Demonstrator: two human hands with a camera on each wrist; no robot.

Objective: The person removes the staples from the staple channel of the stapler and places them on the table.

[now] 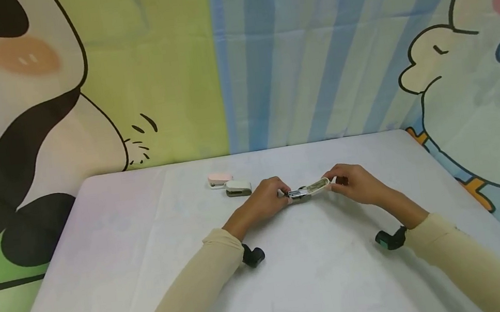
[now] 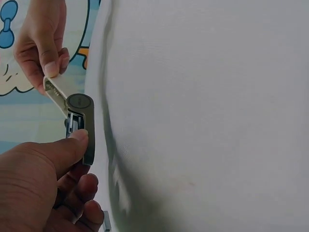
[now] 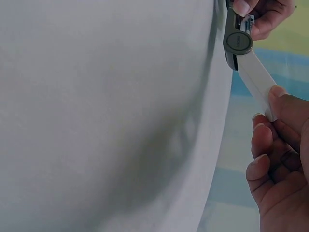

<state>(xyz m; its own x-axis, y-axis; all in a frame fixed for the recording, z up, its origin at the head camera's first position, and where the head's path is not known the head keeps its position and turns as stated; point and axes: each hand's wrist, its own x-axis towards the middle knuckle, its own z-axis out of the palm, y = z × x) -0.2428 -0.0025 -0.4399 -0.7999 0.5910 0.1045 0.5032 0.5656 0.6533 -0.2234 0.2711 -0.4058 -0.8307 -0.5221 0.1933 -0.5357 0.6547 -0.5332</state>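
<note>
Both hands hold one small stapler (image 1: 300, 193) with a grey-green base and a white top arm, swung wide apart at its round hinge. My left hand (image 1: 268, 197) pinches the base end, its thumb pressed on the metal staple channel (image 2: 74, 123). Between thumb and fingertips, my right hand (image 1: 355, 182) grips the tip of the white arm (image 3: 256, 79). The hinge (image 3: 238, 42) lies midway between the two hands. In the head view the hollow underside of the white arm faces up.
Left of the hands stand two more small staplers, a pink and white one (image 1: 220, 179) and a white and grey-green one (image 1: 238, 187), close together on the white-covered table (image 1: 322, 282). Behind the table hangs a cartoon-printed curtain (image 1: 174, 71). A dark wrist camera sits on each sleeve.
</note>
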